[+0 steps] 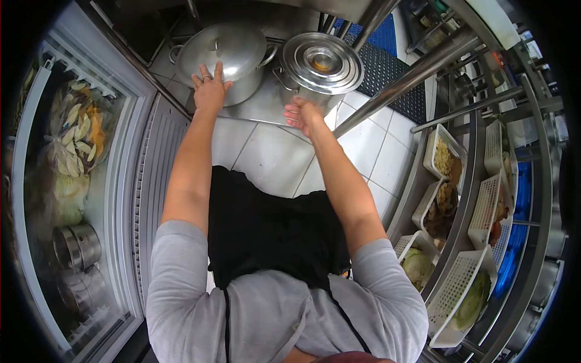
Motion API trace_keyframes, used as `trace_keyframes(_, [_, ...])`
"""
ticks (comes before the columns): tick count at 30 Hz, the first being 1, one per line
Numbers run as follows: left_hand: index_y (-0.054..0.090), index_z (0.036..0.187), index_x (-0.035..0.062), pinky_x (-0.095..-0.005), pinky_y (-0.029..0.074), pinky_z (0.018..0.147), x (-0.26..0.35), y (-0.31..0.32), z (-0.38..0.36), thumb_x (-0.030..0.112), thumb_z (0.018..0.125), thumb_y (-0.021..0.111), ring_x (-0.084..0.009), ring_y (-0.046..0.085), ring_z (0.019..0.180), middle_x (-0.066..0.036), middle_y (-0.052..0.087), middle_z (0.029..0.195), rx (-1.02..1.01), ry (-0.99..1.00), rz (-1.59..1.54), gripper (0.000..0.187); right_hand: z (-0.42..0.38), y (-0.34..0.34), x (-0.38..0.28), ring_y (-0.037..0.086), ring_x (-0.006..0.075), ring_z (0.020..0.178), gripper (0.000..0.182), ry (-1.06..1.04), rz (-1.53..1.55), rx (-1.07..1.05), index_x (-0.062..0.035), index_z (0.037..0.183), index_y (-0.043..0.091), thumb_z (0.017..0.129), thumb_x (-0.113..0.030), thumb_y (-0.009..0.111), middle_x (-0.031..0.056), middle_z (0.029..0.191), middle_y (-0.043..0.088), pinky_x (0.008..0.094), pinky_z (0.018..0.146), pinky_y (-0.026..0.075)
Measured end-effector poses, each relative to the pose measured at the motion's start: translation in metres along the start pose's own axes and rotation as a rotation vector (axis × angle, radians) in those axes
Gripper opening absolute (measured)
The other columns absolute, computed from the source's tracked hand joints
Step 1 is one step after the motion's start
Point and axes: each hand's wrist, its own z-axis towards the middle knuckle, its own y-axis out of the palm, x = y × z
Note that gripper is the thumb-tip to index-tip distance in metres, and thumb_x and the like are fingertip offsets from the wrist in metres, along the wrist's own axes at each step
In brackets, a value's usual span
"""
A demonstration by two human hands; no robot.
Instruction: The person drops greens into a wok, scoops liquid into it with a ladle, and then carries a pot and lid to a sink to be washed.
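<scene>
A large dull-metal pot (245,91) with a domed lid (239,51) stands low on a metal shelf (261,107). My left hand (210,91) rests with fingers spread over the near edge of that lid, below its loop handle. To the right is a shiny steel pot (311,95), topped by a ridged round lid (302,53) with a raised centre knob. My right hand (304,115) is low in front of this second pot, its fingers loosely bent and apart, with nothing visible in them. The pot's side handle is just above those fingers.
A glass-fronted fridge (142,91) on the left holds a plastic bag (75,130) of leaves and steel containers (77,247). At right, a metal rack carries white baskets (451,296) of vegetables. A slanted steel leg (399,81) rises beside the second pot, over white floor tiles (272,151).
</scene>
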Motion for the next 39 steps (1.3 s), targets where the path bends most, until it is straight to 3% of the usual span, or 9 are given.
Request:
trace_keyframes(11, [0.023, 0.150, 0.0270, -0.0523, 0.040, 0.103, -0.001, -0.002, 0.007, 0.050, 0.090, 0.055, -0.0561, 0.029, 0.131, -0.027, 0.023, 0.151, -0.033, 0.003, 0.008, 0.071, 0.027, 0.042, 0.009, 0.053, 0.0327, 0.111, 0.036, -0.073, 0.860, -0.144, -0.0102, 0.124, 0.039, 0.097, -0.031, 0.051, 0.0172, 0.128, 0.048, 0.0487, 0.090, 0.046])
trace_keyframes(16, [0.024, 0.150, 0.0280, -0.0528, 0.043, 0.100, -0.008, 0.001, 0.012, 0.050, 0.089, 0.056, -0.0569, 0.031, 0.129, -0.028, 0.025, 0.150, -0.023, 0.019, -0.004, 0.072, 0.005, 0.019, 0.026, 0.049, 0.0313, 0.116, 0.054, -0.117, 0.704, 0.010, -0.0110, 0.132, 0.038, 0.089, -0.029, 0.064, 0.0179, 0.126, 0.047, 0.0507, 0.094, 0.045])
trace_keyframes(19, [0.025, 0.149, 0.0271, -0.0524, 0.042, 0.101, -0.008, -0.002, 0.012, 0.049, 0.090, 0.056, -0.0568, 0.031, 0.130, -0.027, 0.025, 0.150, -0.039, 0.014, -0.010, 0.071, -0.023, -0.004, 0.029, 0.051, 0.0309, 0.111, 0.043, -0.121, 0.598, 0.034, -0.0078, 0.114, 0.043, 0.087, -0.033, 0.066, 0.0181, 0.116, 0.049, 0.0457, 0.093, 0.047])
trace_keyframes(20, [0.025, 0.149, 0.0263, -0.0518, 0.041, 0.102, -0.006, -0.007, 0.012, 0.049, 0.090, 0.056, -0.0565, 0.030, 0.130, -0.027, 0.023, 0.151, -0.061, 0.006, -0.011, 0.071, -0.032, -0.013, 0.029, 0.056, 0.0280, 0.103, 0.055, -0.088, 0.587, 0.032, -0.0037, 0.123, 0.042, 0.086, -0.036, 0.069, 0.0177, 0.109, 0.053, 0.0435, 0.087, 0.050])
trace_keyframes(23, [0.027, 0.149, 0.0256, -0.0513, 0.040, 0.103, -0.004, -0.007, 0.015, 0.049, 0.089, 0.057, -0.0563, 0.030, 0.131, -0.027, 0.024, 0.151, -0.076, -0.004, -0.018, 0.071, -0.050, -0.034, 0.038, 0.061, 0.0257, 0.090, 0.050, -0.087, 0.426, 0.051, -0.0036, 0.113, 0.045, 0.086, -0.037, 0.071, 0.0146, 0.098, 0.058, 0.0395, 0.080, 0.053])
trace_keyframes(28, [0.029, 0.148, 0.0253, -0.0524, 0.036, 0.106, -0.012, -0.012, 0.016, 0.050, 0.086, 0.060, -0.0568, 0.028, 0.131, -0.028, 0.026, 0.149, -0.071, 0.022, -0.107, 0.074, -0.071, -0.042, 0.049, 0.063, 0.0171, 0.074, 0.035, -0.108, 0.343, 0.007, -0.0117, 0.094, 0.055, 0.084, -0.040, 0.073, 0.0062, 0.080, 0.063, 0.0344, 0.068, 0.055])
trace_keyframes(33, [0.030, 0.148, 0.0222, -0.0518, 0.030, 0.109, -0.027, -0.012, 0.023, 0.051, 0.084, 0.062, -0.0569, 0.027, 0.132, -0.029, 0.026, 0.149, -0.030, 0.062, -0.249, 0.077, -0.082, -0.039, 0.061, 0.063, 0.0173, 0.078, 0.034, -0.097, 0.366, -0.034, -0.0133, 0.097, 0.054, 0.086, -0.041, 0.070, 0.0066, 0.086, 0.063, 0.0350, 0.068, 0.055])
trace_keyframes(36, [0.031, 0.148, 0.0164, -0.0491, 0.030, 0.109, -0.010, -0.014, -0.001, 0.048, 0.085, 0.062, -0.0528, 0.029, 0.133, -0.030, 0.029, 0.147, 0.185, 0.118, -0.172, 0.077, -0.090, -0.041, 0.069, 0.063, 0.0186, 0.082, 0.035, -0.105, 0.401, -0.103, -0.0138, 0.096, 0.050, 0.090, -0.046, 0.062, 0.0085, 0.093, 0.062, 0.0367, 0.068, 0.053])
trace_keyframes(39, [0.036, 0.145, 0.0098, -0.0466, 0.031, 0.109, 0.028, -0.021, -0.030, 0.044, 0.087, 0.062, -0.0476, 0.031, 0.134, -0.031, 0.032, 0.145, 0.130, 0.249, -0.592, 0.072, -0.095, -0.048, 0.078, 0.063, 0.0189, 0.083, 0.038, -0.130, 0.460, -0.128, -0.0139, 0.091, 0.049, 0.092, -0.051, 0.056, 0.0080, 0.091, 0.061, 0.0357, 0.067, 0.053])
